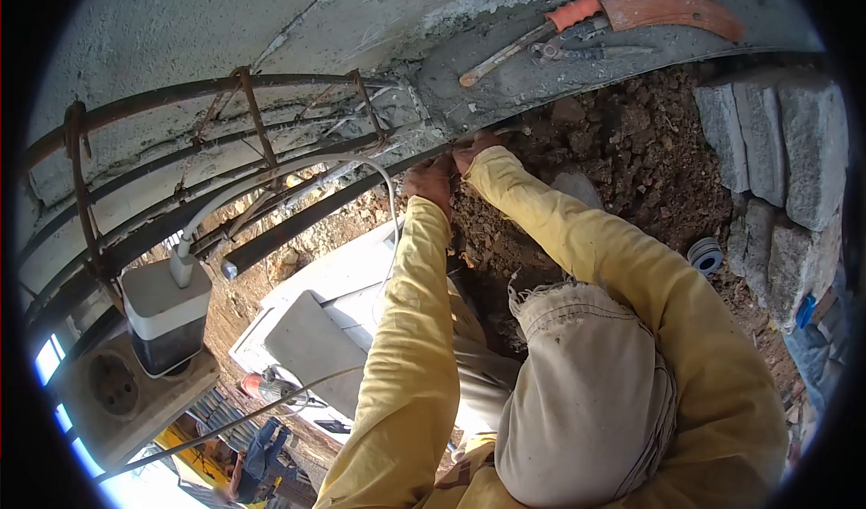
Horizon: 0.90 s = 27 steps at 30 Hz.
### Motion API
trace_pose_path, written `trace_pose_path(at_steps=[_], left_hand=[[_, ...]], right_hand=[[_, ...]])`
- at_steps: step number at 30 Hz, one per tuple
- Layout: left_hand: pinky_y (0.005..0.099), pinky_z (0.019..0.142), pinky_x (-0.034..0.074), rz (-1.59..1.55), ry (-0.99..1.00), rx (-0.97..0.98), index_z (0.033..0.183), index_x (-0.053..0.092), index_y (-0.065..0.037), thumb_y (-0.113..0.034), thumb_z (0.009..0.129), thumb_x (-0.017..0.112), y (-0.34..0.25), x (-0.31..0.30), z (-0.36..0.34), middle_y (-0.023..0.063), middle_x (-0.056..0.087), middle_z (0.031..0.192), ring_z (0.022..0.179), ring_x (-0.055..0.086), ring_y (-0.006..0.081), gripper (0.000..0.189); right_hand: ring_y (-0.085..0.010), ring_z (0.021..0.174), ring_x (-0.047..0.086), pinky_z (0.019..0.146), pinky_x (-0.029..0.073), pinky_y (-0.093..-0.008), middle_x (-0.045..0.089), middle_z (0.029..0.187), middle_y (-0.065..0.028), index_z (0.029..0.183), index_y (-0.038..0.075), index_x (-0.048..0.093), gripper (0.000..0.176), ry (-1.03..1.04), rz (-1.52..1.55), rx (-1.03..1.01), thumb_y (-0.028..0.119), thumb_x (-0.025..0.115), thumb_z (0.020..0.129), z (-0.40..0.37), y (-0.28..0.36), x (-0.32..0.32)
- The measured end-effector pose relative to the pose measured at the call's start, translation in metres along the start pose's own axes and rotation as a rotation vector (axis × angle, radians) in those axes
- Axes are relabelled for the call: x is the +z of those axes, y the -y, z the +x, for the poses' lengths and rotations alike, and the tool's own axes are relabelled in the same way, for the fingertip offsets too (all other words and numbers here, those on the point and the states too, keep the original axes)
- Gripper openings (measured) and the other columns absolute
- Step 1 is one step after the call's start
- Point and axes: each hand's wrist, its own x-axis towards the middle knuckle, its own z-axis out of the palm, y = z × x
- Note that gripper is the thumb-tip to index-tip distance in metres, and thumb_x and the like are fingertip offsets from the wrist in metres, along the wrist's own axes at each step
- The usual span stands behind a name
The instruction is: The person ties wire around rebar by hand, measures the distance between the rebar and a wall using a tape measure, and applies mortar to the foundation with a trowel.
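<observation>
My left hand (431,182), in a yellow sleeve, is closed at the underside of the concrete edge, beside the upper end of a dark pipe (307,217). What it grips is too small to make out. Just to its right, my right hand (474,150) is closed against the same edge, its fingertips partly hidden and its grip unclear. Rusty rebar (162,103) with ties runs left from there along the concrete. Above right, on grey concrete (505,31), lie an orange-handled tool with a curved blade (672,13), pliers (586,50) and a wooden-handled tool (505,53).
A white charger (167,306) with a cable sits in a socket block (113,387) at lower left. Beige cloth (586,392) fills the lower middle. Loose soil (631,148), a tape roll (704,255) and stacked stone blocks (807,148) are at right. White panels (316,328) lie below.
</observation>
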Motion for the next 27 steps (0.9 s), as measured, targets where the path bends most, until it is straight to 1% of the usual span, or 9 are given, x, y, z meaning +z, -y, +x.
trace_pose_path(at_steps=[3,4,7,8,11,14,17,20,27], left_hand=[[0.0258,0.062,0.050,-0.034,0.006,-0.026,0.090,0.058,-0.004,-0.014,0.083,0.059,0.000,0.003,-0.002,0.0046,0.062,0.080,0.070,0.058,0.0129,0.012],[0.0264,0.062,0.051,-0.097,0.087,0.028,0.086,0.057,-0.005,-0.014,0.084,0.059,0.003,0.001,-0.005,0.0053,0.062,0.080,0.069,0.059,0.0135,0.010],[0.0270,0.062,0.052,-0.294,0.144,0.063,0.083,0.055,-0.005,-0.013,0.084,0.058,0.013,-0.001,-0.002,0.0049,0.062,0.080,0.068,0.059,0.0142,0.009],[0.0290,0.064,0.053,-0.299,0.154,0.053,0.083,0.054,-0.005,-0.012,0.084,0.058,0.012,-0.002,-0.001,0.0052,0.061,0.079,0.069,0.059,0.0150,0.009],[0.0317,0.068,0.053,-0.235,0.204,0.028,0.084,0.054,-0.003,-0.012,0.084,0.058,0.003,-0.004,0.000,0.0075,0.062,0.082,0.073,0.060,0.0173,0.010],[0.0343,0.071,0.054,-0.280,0.282,-0.010,0.088,0.055,-0.001,-0.010,0.084,0.057,-0.008,-0.004,-0.008,0.0098,0.061,0.086,0.077,0.061,0.0206,0.010],[0.0355,0.073,0.054,-0.278,0.292,-0.069,0.093,0.054,0.002,-0.006,0.083,0.055,-0.009,-0.006,-0.003,0.0117,0.061,0.091,0.080,0.062,0.0232,0.013],[0.0365,0.074,0.054,-0.236,0.236,-0.113,0.095,0.054,0.005,-0.004,0.083,0.053,-0.012,-0.007,0.001,0.0135,0.061,0.093,0.082,0.062,0.0244,0.015],[0.0371,0.068,0.055,-0.218,0.295,-0.035,0.094,0.053,0.007,-0.005,0.083,0.052,-0.009,-0.008,0.008,0.0165,0.061,0.095,0.082,0.063,0.0267,0.017]], right_hand=[[-0.0245,0.071,0.063,0.060,0.053,-0.0336,0.062,0.084,-0.0134,0.093,-0.005,0.054,0.024,0.017,0.301,-0.052,0.013,0.058,0.079,0.004,-0.016,0.002],[-0.0246,0.070,0.063,0.059,0.054,-0.0342,0.061,0.084,-0.0145,0.095,-0.006,0.053,0.023,0.019,0.405,-0.066,0.012,0.056,0.080,0.006,-0.022,0.000],[-0.0214,0.065,0.063,0.056,0.052,-0.0323,0.064,0.080,-0.0135,0.091,-0.003,0.060,0.020,0.065,0.648,0.083,0.012,0.057,0.078,-0.021,0.007,-0.015],[-0.0198,0.063,0.063,0.053,0.051,-0.0320,0.064,0.079,-0.0120,0.093,-0.001,0.060,0.021,0.124,0.656,0.080,0.014,0.057,0.079,-0.017,0.006,-0.016],[-0.0202,0.064,0.063,0.053,0.052,-0.0341,0.064,0.080,-0.0114,0.095,0.001,0.059,0.021,0.058,0.542,0.059,0.015,0.058,0.079,-0.014,0.011,-0.014],[-0.0225,0.066,0.063,0.054,0.052,-0.0355,0.063,0.083,-0.0115,0.097,0.002,0.059,0.020,0.144,0.615,0.167,0.012,0.058,0.080,-0.027,0.024,-0.026],[-0.0267,0.079,0.063,0.067,0.055,-0.0379,0.059,0.097,-0.0173,0.108,0.001,0.047,0.029,0.235,0.554,0.213,0.012,0.055,0.082,-0.034,0.036,-0.039],[-0.0273,0.080,0.063,0.068,0.055,-0.0383,0.059,0.098,-0.0168,0.110,0.002,0.045,0.029,0.264,0.560,0.225,0.010,0.053,0.083,-0.021,0.024,-0.035],[-0.0270,0.077,0.063,0.066,0.056,-0.0371,0.058,0.096,-0.0140,0.113,0.007,0.040,0.031,0.163,0.634,0.224,0.008,0.050,0.084,-0.032,0.034,-0.024]])
